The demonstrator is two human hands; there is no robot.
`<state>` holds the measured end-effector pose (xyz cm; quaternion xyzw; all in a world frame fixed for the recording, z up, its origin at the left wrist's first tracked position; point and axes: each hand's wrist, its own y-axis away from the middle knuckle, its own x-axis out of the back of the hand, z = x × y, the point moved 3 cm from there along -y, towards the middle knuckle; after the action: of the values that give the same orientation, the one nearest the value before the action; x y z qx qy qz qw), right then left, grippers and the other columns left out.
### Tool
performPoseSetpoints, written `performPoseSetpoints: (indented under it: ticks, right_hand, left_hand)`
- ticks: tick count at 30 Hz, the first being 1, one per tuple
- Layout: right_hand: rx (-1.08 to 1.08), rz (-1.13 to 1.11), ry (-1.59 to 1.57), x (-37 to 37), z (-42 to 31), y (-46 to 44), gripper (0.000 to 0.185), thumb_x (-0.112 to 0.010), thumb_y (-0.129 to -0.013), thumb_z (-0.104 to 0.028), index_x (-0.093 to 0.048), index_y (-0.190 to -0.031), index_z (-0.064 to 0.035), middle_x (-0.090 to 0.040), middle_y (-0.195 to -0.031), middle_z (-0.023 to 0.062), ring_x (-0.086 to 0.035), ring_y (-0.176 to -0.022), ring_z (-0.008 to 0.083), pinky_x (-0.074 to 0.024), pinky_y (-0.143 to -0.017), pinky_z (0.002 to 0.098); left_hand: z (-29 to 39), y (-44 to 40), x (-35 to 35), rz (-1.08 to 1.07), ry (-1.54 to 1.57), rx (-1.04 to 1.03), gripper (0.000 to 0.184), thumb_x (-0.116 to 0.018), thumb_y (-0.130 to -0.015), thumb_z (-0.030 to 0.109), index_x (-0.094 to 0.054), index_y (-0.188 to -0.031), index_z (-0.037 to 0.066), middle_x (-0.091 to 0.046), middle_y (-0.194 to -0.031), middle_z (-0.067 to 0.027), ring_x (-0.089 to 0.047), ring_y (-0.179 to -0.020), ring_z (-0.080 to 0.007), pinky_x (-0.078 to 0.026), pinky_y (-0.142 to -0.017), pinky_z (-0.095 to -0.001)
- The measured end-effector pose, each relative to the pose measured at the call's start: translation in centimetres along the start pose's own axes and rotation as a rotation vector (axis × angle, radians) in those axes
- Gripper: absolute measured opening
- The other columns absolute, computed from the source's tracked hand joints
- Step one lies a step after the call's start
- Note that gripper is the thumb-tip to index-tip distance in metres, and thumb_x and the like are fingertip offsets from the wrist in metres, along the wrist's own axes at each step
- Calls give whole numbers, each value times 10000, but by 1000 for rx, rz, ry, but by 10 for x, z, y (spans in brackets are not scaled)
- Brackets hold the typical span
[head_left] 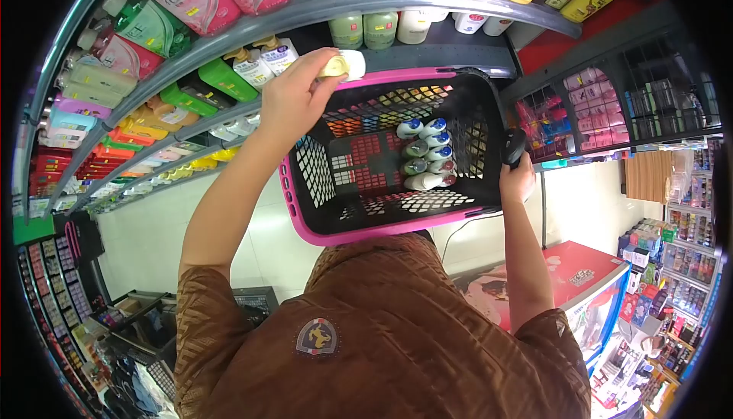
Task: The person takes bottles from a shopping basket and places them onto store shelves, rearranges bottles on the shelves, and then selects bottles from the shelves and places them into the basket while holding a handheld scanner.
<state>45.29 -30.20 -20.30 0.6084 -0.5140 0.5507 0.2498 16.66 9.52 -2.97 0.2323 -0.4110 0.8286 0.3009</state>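
Note:
My left hand point(296, 98) is closed around a small white bottle point(352, 66) with a pale yellow end, held up over the far left rim of a shopping basket point(366, 235). The basket is black mesh with a pink rim. Inside, towards its right half, several small bottles point(427, 153) stand in two rows, with blue, greenish and reddish tops; a whitish one at the near end seems to lie tilted. My right hand point(518, 181) grips the black basket handle point(514, 147) at the right side. The fingers' far side is partly hidden there.
Curved shelves point(427, 1) of pump bottles and pouches run ahead and along the left. On the right hang wire racks point(595, 106) with pink packs. A red-topped chest freezer point(569, 274) stands behind on the right. Pale floor tiles point(183, 224) show below.

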Motion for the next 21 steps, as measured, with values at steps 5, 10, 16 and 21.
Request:
performPoseSetpoints:
  ticks: [5, 10, 16, 21]
  right_hand:
    - [-5, -24, -20, -1, 1, 0, 431, -766, -780, -207, -642, -1174, -84, -717, -1068, 172, -685, -998, 413, -538, -851, 528]
    - [-6, -2, -75, -4, 6, -2, 401, -755, -791, -217, -655, -1153, -78, -722, -1034, 175, -688, -976, 421, -538, -839, 529]
    - [-14, -17, -143, 4, 5, 5, 395, -758, -800, -216, -674, -1174, -121, -738, -1014, 176, -701, -970, 426, -542, -832, 526]
    - [-9, -96, -142, 3, 6, -5, 353, -728, -805, -250, -654, -1109, -86, -716, -1033, 153, -683, -948, 427, -535, -809, 534]
  left_hand:
    - [46, 15, 2, -80, 75, 134, 355, -791, -900, 194, -701, -1218, 66, -754, -1098, -130, -751, -907, -273, -593, -774, -341]
    - [18, 87, -93, -484, 63, 228, 278, -729, -936, 292, -690, -1081, 58, -734, -976, -167, -718, -889, -378, -564, -760, -475]
    - [-38, 203, -185, -871, -160, 232, 284, -699, -917, 292, -658, -1067, 54, -732, -980, -178, -709, -916, -397, -561, -796, -511]
    - [-89, 254, -213, -1168, -362, 261, 235, -649, -920, 254, -722, -1043, 68, -748, -989, -194, -730, -939, -379, -582, -836, -498]
